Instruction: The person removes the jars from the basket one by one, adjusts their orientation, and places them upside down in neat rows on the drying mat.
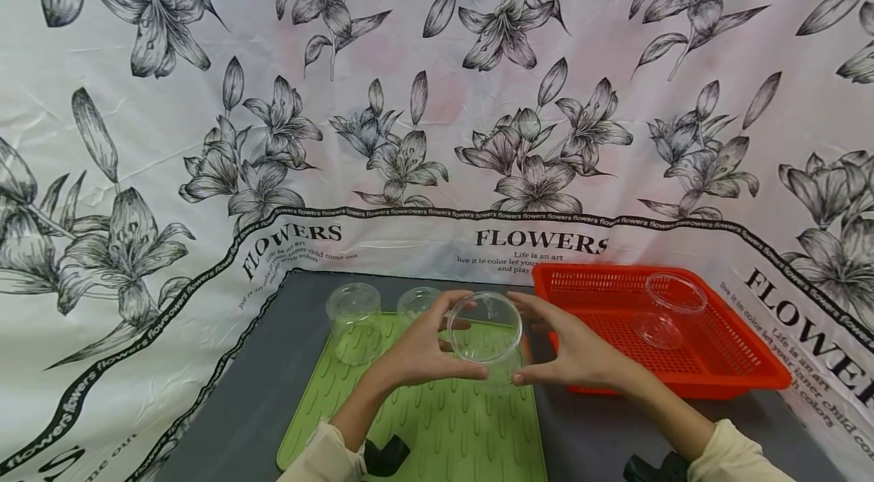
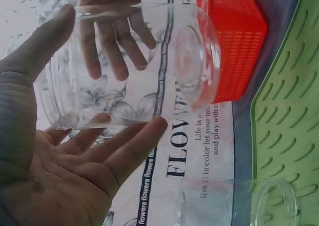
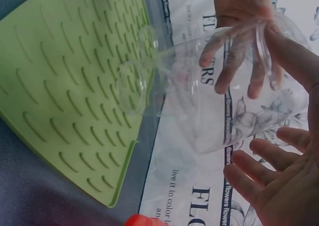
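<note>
A clear, round jar (image 1: 485, 330) is held up over the green mat between both hands, its wide rim turned toward the head camera. My left hand (image 1: 426, 349) grips its left side, thumb low and fingers spread round the wall. On the opposite side my right hand (image 1: 576, 349) holds it, thumb near the bottom and fingers by the rim. In the left wrist view, the right hand's fingers (image 2: 119, 52) show through the see-through wall. Two more clear containers stand at the back left, a taller one (image 1: 356, 326) and another (image 1: 418, 303) partly hidden behind the left hand.
The ridged green mat (image 1: 437, 436) lies on a dark grey table (image 1: 232, 421). To the right is a red slotted basket (image 1: 683, 383) with a clear, wide-rimmed container (image 1: 665, 315) inside. A flower-printed white cloth (image 1: 410, 239) hangs behind and along the sides.
</note>
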A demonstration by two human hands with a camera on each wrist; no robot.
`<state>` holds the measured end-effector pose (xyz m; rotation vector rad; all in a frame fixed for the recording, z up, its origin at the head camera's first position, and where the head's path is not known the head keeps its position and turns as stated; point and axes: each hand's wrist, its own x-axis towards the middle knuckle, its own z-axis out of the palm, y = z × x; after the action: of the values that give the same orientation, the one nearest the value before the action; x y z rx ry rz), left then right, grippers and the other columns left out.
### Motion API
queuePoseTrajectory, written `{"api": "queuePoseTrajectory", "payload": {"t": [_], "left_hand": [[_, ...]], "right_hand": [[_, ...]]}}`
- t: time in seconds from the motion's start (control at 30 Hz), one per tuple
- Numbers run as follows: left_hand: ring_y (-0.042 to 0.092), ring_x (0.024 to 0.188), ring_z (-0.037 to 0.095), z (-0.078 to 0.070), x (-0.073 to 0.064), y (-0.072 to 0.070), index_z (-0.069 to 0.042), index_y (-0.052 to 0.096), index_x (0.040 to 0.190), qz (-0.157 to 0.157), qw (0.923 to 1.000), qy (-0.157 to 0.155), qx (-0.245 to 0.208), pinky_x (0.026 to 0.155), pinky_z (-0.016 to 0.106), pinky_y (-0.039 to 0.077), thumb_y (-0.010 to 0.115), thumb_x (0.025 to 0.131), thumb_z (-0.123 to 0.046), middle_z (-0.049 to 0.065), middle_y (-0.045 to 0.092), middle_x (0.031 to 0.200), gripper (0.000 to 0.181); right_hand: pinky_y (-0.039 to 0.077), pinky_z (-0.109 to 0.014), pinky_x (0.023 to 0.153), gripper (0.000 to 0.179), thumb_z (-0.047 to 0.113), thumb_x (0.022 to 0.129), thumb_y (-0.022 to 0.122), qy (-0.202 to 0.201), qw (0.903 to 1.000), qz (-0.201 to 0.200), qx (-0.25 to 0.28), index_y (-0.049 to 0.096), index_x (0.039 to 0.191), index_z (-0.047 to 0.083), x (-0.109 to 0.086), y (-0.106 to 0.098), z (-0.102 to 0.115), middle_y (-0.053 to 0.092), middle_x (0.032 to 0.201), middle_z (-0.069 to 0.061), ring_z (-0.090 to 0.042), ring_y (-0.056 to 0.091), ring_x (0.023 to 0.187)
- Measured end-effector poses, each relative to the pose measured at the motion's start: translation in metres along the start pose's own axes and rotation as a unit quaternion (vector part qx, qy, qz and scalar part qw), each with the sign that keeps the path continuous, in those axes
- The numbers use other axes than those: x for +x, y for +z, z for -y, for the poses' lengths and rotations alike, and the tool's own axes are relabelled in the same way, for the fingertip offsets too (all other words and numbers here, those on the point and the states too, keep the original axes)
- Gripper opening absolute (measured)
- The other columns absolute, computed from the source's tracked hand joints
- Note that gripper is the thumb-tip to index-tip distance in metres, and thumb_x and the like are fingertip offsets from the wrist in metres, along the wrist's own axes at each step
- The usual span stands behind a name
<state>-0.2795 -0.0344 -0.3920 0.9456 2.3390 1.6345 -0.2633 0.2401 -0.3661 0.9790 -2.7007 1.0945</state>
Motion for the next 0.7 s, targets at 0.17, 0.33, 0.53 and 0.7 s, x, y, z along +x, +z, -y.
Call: {"api": "queuePoseTrajectory", "payload": {"t": [0.17,0.33,0.53,0.7], "left_hand": [[0.052,0.139,0.035,0.004,-0.001,-0.002,-0.031,0.030,0.157,0.009,0.9986,0.012,-0.050,0.096,0.035,0.058,0.090,0.079,-0.022,0.006,0.041,0.159,0.098],[0.050,0.141,0.034,0.006,-0.003,-0.003,-0.029,0.028,0.158,0.028,0.9934,0.024,-0.108,0.096,0.033,0.059,0.087,0.083,-0.020,0.009,0.035,0.163,0.096],[0.049,0.141,0.038,0.008,-0.004,-0.003,-0.027,0.026,0.158,0.043,0.9866,0.042,-0.152,0.100,0.038,0.058,0.086,0.084,-0.026,0.013,0.033,0.162,0.096],[0.049,0.141,0.039,0.009,-0.003,-0.002,-0.022,0.024,0.159,0.049,0.9825,0.052,-0.172,0.100,0.040,0.058,0.086,0.084,-0.029,0.013,0.033,0.163,0.098]], "right_hand": [[0.052,-0.055,0.101,0.099,0.043,0.076,0.090,0.000,1.0000,-0.009,0.001,0.037,0.157,0.022,-0.003,0.002,-0.005,0.052,0.152,-0.003,-0.025,0.061,0.125],[0.051,-0.057,0.101,0.099,0.035,0.077,0.090,-0.003,0.9996,-0.013,0.026,0.035,0.158,0.025,-0.006,0.005,-0.009,0.049,0.156,-0.006,-0.031,0.059,0.128],[0.044,-0.069,0.103,0.098,0.029,0.080,0.089,0.000,0.9969,-0.012,0.078,0.031,0.159,0.030,-0.009,0.009,-0.011,0.044,0.160,-0.011,-0.042,0.054,0.134],[0.042,-0.064,0.110,0.098,0.023,0.082,0.087,-0.007,0.9948,-0.008,0.101,0.028,0.160,0.030,-0.011,0.010,-0.011,0.039,0.163,-0.013,-0.041,0.045,0.144]]}}
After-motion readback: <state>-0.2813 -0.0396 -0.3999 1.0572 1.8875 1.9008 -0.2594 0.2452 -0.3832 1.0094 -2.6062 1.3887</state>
